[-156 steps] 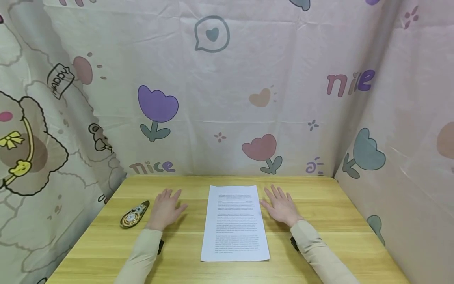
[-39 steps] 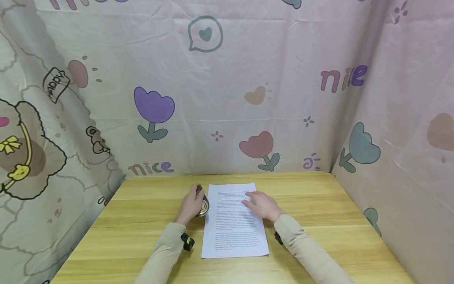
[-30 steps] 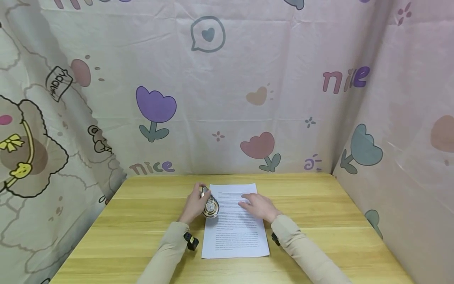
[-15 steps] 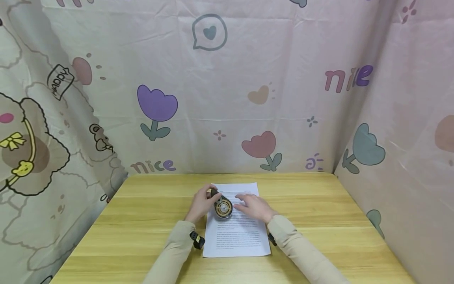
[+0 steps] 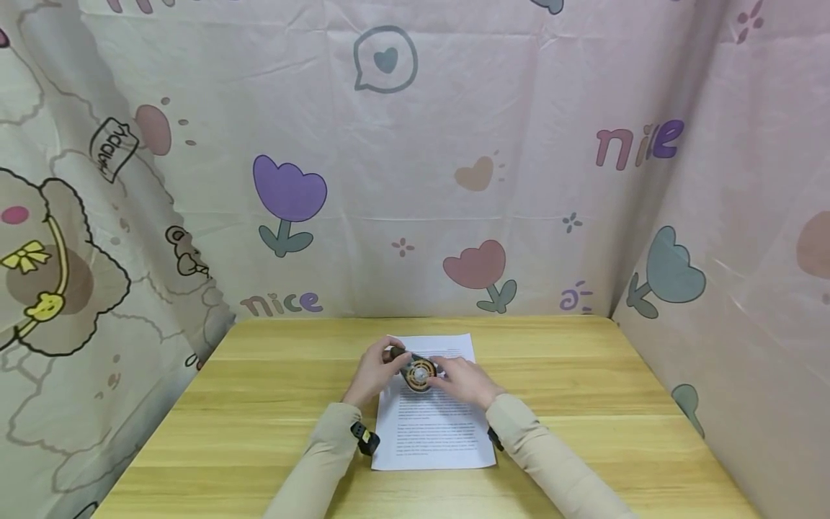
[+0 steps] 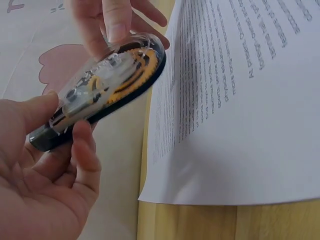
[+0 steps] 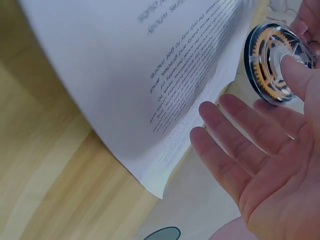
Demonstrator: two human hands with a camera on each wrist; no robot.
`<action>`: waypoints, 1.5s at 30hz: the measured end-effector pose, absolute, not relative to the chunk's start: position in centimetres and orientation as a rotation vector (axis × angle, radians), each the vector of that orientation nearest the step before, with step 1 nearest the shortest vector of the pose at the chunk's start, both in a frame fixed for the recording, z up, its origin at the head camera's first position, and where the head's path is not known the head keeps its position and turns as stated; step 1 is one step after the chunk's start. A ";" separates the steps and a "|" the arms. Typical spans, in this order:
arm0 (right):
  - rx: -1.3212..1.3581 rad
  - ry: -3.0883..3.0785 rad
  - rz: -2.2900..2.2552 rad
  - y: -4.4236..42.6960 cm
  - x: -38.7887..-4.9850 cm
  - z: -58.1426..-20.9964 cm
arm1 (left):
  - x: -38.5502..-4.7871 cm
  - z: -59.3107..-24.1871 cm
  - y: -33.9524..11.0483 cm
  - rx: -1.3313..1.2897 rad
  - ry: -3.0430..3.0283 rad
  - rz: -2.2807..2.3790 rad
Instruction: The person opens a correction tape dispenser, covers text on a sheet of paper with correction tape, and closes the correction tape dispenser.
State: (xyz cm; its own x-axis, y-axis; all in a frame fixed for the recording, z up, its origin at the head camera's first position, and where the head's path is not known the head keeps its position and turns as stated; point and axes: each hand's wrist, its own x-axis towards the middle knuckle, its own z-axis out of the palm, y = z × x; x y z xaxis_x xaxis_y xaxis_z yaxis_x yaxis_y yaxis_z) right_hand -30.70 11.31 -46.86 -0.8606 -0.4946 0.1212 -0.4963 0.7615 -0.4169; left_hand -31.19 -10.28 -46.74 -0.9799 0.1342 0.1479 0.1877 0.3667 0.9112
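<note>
A teardrop-shaped correction tape (image 5: 421, 375) with a clear case and an orange gear is held above the printed sheet (image 5: 434, 436). My left hand (image 5: 375, 373) pinches its narrow dark end; in the left wrist view that hand (image 6: 45, 175) has its thumb on top and curled fingers beneath the tape (image 6: 112, 82). At the round end is my right hand (image 5: 465, 382). The right wrist view shows the right thumb over the face of the tape (image 7: 272, 62) and the index finger at its underside, while the other fingers of that hand (image 7: 270, 165) extend loosely.
The sheet lies on a wooden table (image 5: 259, 404), its near edge towards me. A patterned cloth (image 5: 389, 158) hangs behind the table and at both sides. A small black device (image 5: 365, 438) is strapped at my left wrist.
The tape was lying on the table's left; my left hand has picked it up and carried it right, over the sheet. My right hand has moved left from the table and now grips its round end.
</note>
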 end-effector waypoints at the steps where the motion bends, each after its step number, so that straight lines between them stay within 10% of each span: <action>1: 0.817 -2.941 0.705 11.3 -30.7 -46.9 | -31.2 -46.8 -10.3 -0.312 -2.548 -1.734; 45: 0.920 -2.828 1.557 12.7 -31.4 -46.6 | -31.1 -46.2 -10.0 -0.491 -2.504 -2.161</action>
State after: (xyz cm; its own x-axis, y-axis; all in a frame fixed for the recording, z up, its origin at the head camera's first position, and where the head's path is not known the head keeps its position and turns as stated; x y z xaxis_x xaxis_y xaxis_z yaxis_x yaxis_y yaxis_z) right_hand -31.37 12.75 -46.59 -0.8284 -0.5556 0.0711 -0.3573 0.4265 -0.8309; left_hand -31.14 -9.99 -46.16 -0.9368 0.3478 0.0373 0.0878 0.1305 0.9876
